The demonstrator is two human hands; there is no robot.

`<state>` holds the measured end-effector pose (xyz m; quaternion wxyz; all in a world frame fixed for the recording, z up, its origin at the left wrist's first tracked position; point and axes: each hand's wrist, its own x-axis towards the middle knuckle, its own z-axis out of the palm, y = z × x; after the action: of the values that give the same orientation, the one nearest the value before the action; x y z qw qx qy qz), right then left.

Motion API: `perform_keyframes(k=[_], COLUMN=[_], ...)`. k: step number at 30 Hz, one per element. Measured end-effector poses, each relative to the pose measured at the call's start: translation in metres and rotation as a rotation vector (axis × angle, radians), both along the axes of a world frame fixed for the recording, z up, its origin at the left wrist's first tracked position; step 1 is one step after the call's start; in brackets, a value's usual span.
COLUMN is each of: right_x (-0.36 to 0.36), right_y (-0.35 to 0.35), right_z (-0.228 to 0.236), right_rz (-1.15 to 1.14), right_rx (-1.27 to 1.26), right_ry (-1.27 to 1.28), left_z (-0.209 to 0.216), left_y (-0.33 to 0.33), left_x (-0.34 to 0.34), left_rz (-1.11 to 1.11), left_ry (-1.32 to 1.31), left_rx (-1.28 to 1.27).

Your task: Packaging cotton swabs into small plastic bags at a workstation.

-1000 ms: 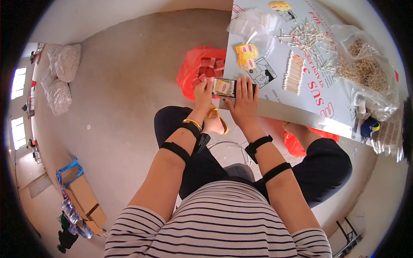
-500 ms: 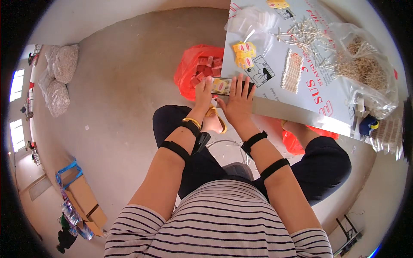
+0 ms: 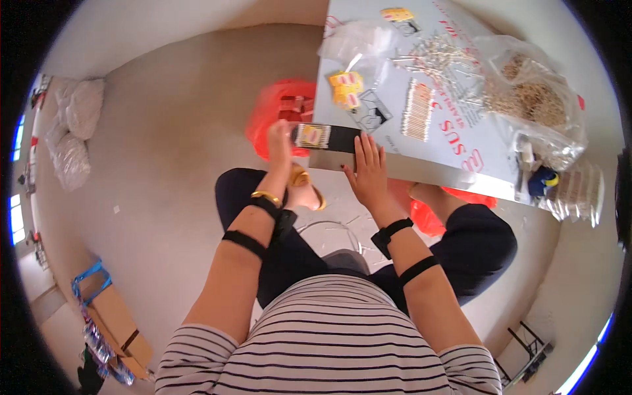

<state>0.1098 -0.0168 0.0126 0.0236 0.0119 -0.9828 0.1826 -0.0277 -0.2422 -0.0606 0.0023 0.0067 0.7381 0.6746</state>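
Observation:
At the table's left edge lies a small packet, a row of thin pale sticks with a yellow card on top. My left hand has its fingers closed at the packet's left end; motion smears them slightly. The packet rests along a flat black strip. On the strip's right end my right hand lies with fingers stretched out, holding nothing. Just beyond are yellow cards and clear plastic bags. A neat row of sticks lies to the right, near a loose heap of sticks.
A large clear bag of sticks stands on the table's right side, with filled clear packets at the corner. A red plastic bag holding red packs sits left of the table. More yellow cards lie at the far edge.
My left hand has moved left with the packet, uncovering more of the black strip between my hands. My right hand stays near the strip's right end. The whole view has shifted a little.

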Motion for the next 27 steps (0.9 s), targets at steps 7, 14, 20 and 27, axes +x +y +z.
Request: perform_keyframes(k=[7, 14, 20, 27], right_x=[0.026, 0.019, 0.02, 0.023], right_y=[0.098, 0.112, 0.108, 0.11], right_z=[-0.011, -0.01, -0.012, -0.012], right_rz=[-0.384, -0.374, -0.382, -0.402], right_rx=[0.115, 0.102, 0.077, 0.031], right_ry=[0.15, 0.134, 0.136, 0.126], left_z=[0.091, 0.108, 0.075, 0.064], left_y=[0.048, 0.151, 0.197, 0.208], left_x=[0.044, 0.07, 0.057, 0.053], left_rz=[0.189, -0.354, -0.601, -0.634], left_ry=[0.331, 0.516, 0.572, 0.696], left_rx=[-0.262, -0.452, -0.633, -0.837])
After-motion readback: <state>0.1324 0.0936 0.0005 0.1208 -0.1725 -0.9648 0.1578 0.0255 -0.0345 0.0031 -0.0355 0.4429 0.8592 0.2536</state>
